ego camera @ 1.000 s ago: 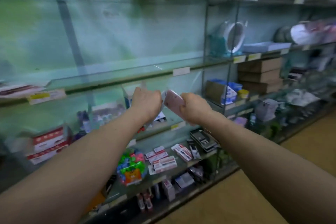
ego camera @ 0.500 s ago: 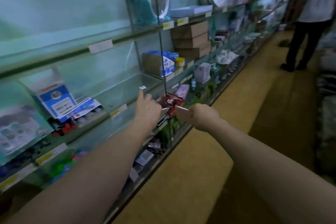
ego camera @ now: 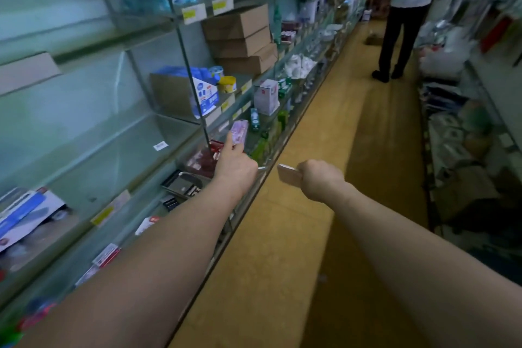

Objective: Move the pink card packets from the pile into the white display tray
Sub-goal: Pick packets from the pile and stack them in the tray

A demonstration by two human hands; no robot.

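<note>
Packets first: my right hand is curled tight round a pink packet, held out over the floor of the aisle, I guess so it's ready to drop in next. My left hand reaches toward the glass shelves on the left, forefinger straight against the other pink packet a bit farther along. It's too blurry to say if I'm pinching it or just touching it. White tray? Honestly can't pick it out.
</note>
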